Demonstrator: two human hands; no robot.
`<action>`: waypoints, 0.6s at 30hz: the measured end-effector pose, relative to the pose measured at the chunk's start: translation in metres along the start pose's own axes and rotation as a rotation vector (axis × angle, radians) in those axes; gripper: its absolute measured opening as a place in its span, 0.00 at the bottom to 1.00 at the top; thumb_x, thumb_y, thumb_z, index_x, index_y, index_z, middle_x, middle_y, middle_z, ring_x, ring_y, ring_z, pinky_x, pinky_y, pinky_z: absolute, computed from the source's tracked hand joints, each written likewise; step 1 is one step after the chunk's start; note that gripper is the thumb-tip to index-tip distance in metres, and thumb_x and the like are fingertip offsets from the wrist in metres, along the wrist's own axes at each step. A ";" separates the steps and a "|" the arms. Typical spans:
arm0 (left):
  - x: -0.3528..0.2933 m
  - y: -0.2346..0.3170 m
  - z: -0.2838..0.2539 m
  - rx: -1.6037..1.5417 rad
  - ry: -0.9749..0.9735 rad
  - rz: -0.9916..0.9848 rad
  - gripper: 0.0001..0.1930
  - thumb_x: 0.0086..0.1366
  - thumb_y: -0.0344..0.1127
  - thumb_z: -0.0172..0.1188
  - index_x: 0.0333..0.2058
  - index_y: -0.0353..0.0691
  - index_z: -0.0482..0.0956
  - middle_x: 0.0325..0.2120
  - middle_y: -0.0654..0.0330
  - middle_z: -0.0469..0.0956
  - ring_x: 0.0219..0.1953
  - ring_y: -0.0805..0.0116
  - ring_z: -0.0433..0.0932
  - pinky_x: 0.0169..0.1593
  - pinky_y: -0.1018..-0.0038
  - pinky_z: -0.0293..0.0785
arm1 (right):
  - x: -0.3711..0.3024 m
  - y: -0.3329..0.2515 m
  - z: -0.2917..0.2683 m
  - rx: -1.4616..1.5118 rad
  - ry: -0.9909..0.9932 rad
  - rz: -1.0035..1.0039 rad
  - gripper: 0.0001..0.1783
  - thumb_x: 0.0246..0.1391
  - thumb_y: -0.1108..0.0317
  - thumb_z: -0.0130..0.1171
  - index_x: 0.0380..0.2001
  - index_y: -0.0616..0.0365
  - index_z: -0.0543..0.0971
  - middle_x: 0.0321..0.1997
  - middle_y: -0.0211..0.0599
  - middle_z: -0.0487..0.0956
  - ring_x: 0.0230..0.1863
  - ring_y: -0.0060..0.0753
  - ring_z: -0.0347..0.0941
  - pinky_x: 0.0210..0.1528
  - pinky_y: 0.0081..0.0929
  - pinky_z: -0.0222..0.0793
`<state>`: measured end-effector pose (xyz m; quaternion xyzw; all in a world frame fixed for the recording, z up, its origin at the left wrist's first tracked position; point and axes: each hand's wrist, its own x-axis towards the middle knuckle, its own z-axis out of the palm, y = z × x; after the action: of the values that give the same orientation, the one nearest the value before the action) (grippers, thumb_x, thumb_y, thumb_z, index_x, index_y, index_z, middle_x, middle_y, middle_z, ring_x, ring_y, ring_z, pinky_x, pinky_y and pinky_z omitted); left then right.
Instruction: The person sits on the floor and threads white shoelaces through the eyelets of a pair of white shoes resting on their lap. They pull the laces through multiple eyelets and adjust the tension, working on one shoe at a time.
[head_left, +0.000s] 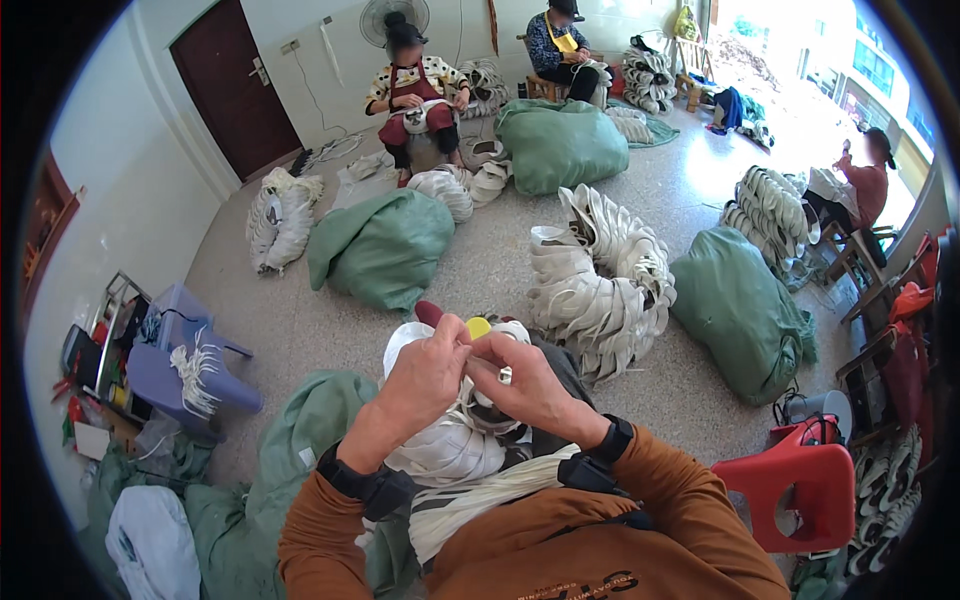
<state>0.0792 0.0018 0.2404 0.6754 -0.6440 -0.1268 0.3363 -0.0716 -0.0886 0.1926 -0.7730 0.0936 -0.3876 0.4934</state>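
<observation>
My left hand (425, 370) and my right hand (535, 385) meet in front of me, fingertips pinched together. Whatever lies between the fingers is too small to make out. Beneath them, a pile of white shoe uppers (450, 450) rests on my lap, partly covered by my hands. A round yellow piece (478, 327) shows just beyond my fingertips. Across my lap lies a bundle of white laces (490, 490), close to my right wrist.
Several green sacks (385, 245) and stacks of white uppers (605, 280) stand on the floor ahead. A purple plastic chair (180, 350) with laces is on the left, a red plastic chair (800, 490) on the right. Three people sit working farther off.
</observation>
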 end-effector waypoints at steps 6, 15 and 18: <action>-0.011 -0.022 0.027 -0.522 0.023 -0.249 0.07 0.73 0.33 0.53 0.42 0.36 0.72 0.22 0.59 0.76 0.22 0.72 0.75 0.28 0.71 0.70 | -0.018 0.005 -0.022 0.095 -0.142 0.304 0.06 0.62 0.74 0.57 0.41 0.64 0.78 0.33 0.32 0.79 0.36 0.20 0.74 0.41 0.22 0.72; -0.042 -0.137 0.124 0.404 -0.083 -0.183 0.16 0.60 0.43 0.64 0.37 0.35 0.76 0.34 0.47 0.79 0.40 0.42 0.77 0.47 0.53 0.73 | -0.106 0.107 -0.022 0.083 -0.068 0.462 0.13 0.65 0.72 0.55 0.51 0.65 0.74 0.48 0.36 0.78 0.53 0.25 0.73 0.56 0.26 0.69; -0.042 -0.151 0.134 0.329 -0.125 -0.238 0.12 0.62 0.38 0.60 0.32 0.33 0.76 0.32 0.45 0.78 0.36 0.41 0.78 0.43 0.52 0.74 | -0.126 0.132 -0.014 0.371 0.029 0.781 0.16 0.64 0.72 0.56 0.53 0.65 0.73 0.49 0.36 0.77 0.55 0.26 0.72 0.58 0.26 0.68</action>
<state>0.1111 -0.0057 0.0370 0.7833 -0.5912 -0.1005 0.1638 -0.1359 -0.0968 0.0210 -0.5724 0.3148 -0.1929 0.7321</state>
